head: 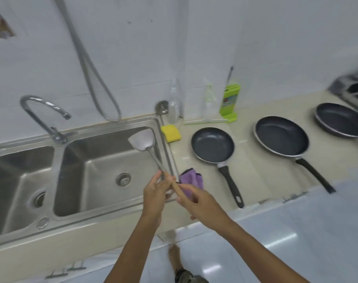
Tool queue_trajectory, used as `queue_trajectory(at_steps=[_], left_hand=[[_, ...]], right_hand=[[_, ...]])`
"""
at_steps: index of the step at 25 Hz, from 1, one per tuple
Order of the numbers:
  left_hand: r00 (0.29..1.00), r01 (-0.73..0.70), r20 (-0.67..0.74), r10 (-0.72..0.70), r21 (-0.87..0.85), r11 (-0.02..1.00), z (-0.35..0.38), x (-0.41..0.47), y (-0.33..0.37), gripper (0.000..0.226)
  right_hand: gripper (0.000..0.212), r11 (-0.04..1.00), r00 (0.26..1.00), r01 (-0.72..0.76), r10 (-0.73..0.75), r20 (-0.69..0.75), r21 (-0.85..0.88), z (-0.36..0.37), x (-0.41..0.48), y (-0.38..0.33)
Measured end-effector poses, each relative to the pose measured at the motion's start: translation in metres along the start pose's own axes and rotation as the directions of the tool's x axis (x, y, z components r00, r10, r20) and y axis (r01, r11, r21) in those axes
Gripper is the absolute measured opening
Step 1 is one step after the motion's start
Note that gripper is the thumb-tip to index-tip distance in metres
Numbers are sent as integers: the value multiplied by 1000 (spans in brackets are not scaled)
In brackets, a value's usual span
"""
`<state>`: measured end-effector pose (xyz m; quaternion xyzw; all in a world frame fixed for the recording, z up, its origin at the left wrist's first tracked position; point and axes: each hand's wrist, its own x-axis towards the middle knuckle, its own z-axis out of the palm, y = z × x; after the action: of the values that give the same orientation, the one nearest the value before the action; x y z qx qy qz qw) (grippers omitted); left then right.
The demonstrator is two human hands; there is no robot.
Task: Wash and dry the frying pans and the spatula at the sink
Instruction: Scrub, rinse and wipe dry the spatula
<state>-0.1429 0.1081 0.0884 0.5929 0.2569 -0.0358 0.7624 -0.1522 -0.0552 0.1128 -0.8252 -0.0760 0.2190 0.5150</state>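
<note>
Centre frame: left hand (155, 190) pinches the shaft, right hand (196, 201) grips the wooden handle of a steel-bladed spatula (142, 138) over the stainless sink (113, 121); black frying pans (212, 145) wait at right. Washing seemingly starts; chrome tap (43, 105) likely needs opening next.

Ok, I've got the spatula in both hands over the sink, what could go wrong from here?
1. The small frying pan has its handle at the front edge of the counter, near your right hand; your arm might knock it off.
2. The purple cloth lies right beside the sink; splashes could soak it before drying.
3. Your left hand only pinches the spatula by its shaft, so it could slip.
</note>
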Motion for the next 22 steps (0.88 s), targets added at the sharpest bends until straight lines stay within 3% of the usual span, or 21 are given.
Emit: queue_trajectory(at_steps=[10, 19, 22], left_hand=[[930, -109, 368, 10, 249, 962, 242, -23, -14, 45], [839, -47, 527, -138, 322, 945, 555, -36, -84, 15], [827, 3, 526, -199, 349, 937, 656, -39, -106, 16]], right_hand=[[29, 989, 948, -32, 77, -309, 148, -194, -80, 74], [23, 974, 851, -128, 205, -484, 188, -449, -136, 207], [28, 966, 813, -206, 256, -523, 153, -535, -148, 243]])
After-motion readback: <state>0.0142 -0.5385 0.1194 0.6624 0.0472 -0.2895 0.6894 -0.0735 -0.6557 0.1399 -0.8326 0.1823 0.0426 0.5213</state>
